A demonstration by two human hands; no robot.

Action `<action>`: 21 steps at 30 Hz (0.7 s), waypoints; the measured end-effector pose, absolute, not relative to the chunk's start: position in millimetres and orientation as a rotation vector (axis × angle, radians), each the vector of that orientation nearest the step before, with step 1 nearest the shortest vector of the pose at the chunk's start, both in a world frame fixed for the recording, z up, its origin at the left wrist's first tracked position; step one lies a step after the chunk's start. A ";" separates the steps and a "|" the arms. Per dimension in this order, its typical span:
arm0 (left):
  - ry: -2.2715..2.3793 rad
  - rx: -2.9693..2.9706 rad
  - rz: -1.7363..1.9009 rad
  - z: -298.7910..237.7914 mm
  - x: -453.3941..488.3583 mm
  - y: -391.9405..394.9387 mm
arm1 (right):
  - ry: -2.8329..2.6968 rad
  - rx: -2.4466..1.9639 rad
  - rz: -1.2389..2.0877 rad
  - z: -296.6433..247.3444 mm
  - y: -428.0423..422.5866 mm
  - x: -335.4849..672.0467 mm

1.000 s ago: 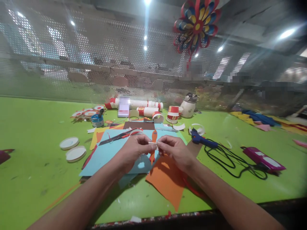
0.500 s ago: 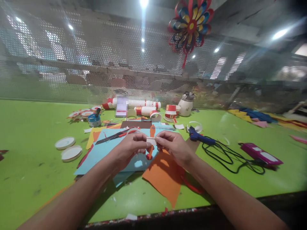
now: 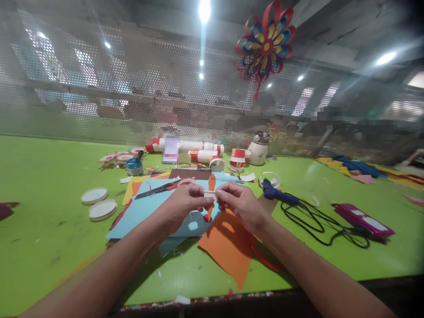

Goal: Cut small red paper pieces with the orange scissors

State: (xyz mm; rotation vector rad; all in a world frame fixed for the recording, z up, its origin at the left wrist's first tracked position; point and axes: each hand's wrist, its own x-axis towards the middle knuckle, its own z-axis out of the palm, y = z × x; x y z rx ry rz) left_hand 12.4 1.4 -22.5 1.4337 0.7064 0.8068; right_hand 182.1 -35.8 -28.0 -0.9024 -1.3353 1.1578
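Between my fingertips is a small white paper strip (image 3: 210, 194). My left hand (image 3: 187, 202) pinches its left end, and my right hand (image 3: 239, 204) pinches the right end. Just behind the strip an orange paper cutout (image 3: 212, 182) with two dark eye-like dots shows above and below it; whether it is attached to the strip I cannot tell. Light blue paper (image 3: 142, 221) lies under my hands. A sheet of orange paper (image 3: 228, 247) is below my right hand. Scissors with red handles (image 3: 162, 188) rest on the blue paper beyond my left hand.
To the right lie a blue glue gun (image 3: 280, 194) with a looped black cord and a magenta power strip (image 3: 364, 221). White lids (image 3: 102, 210) and a blue jar (image 3: 134, 166) stand left. Paper cups (image 3: 237, 160) and a white bottle (image 3: 258, 148) are at the back.
The view has shifted slightly, so most things sit a little further right in the picture. My hands keep their pinch on the white paper strip, nearly unmoved.
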 end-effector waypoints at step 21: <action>0.519 1.229 0.741 -24.3 10.9 2.7 | -1.404 -0.925 1.024 -30.2 -38.4 181.6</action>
